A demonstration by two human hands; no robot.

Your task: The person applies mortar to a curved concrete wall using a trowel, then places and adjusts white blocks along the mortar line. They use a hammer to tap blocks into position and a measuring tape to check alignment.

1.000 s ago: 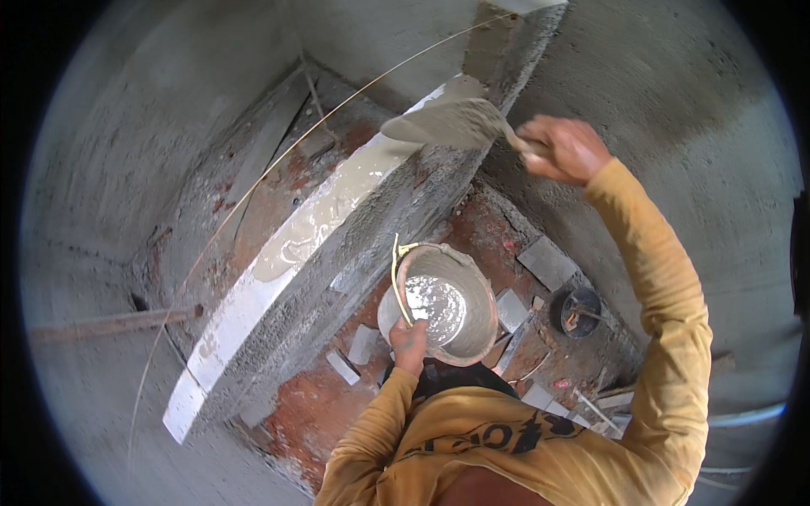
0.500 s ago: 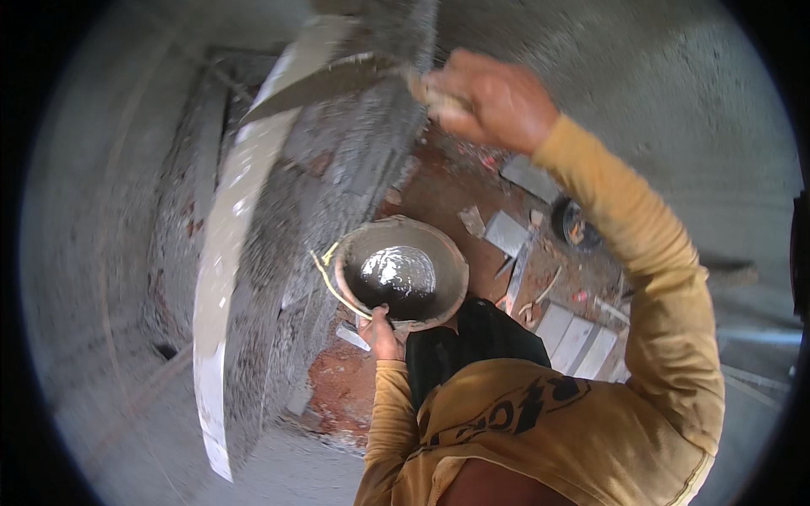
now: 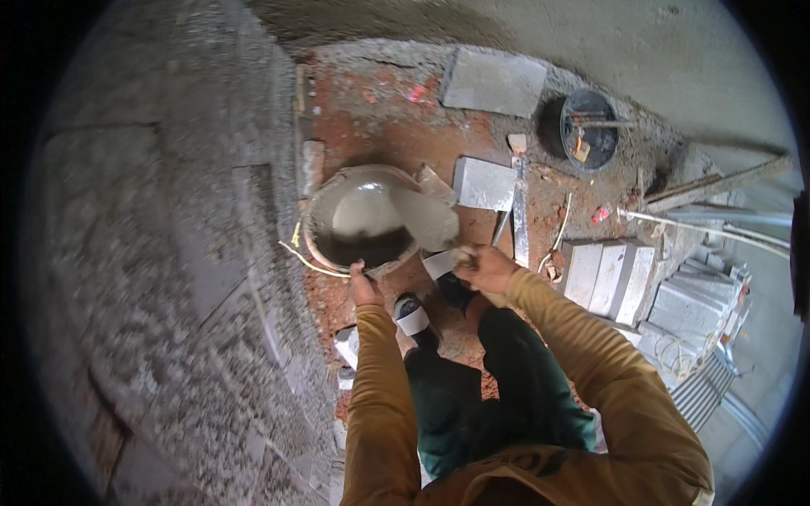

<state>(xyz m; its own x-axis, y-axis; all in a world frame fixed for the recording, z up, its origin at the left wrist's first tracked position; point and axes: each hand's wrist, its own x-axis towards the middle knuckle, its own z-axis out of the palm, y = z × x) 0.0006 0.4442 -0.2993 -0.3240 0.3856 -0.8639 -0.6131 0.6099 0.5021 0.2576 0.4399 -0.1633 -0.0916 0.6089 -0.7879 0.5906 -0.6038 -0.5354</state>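
My left hand (image 3: 365,285) is closed on the near rim of a round bucket (image 3: 315,202), its thumb over the edge. Wet grey mortar (image 3: 359,207) lies inside, shiny on top with a dark shadow at the near side. A thin yellow cord (image 3: 310,260) hangs from the bucket's left side. My right hand (image 3: 488,270) grips the handle of a trowel (image 3: 432,219) just right of the bucket. The trowel's broad blade is coated in grey and reaches left across the bucket's right rim; its tip is hard to tell from the mortar.
A rough, partly plastered wall (image 3: 186,253) rises on the left. Right of the bucket lie pale blocks (image 3: 485,183), a hand saw (image 3: 520,211) and a black bucket (image 3: 553,126) holding tools. Stacked blocks (image 3: 591,274), wooden planks (image 3: 717,184) and corrugated sheets (image 3: 704,392) stand further right.
My right hand has come down with the trowel from the wall's pale top edge to the bucket. My left hand still holds the bucket. The view has swung right, over the floor.
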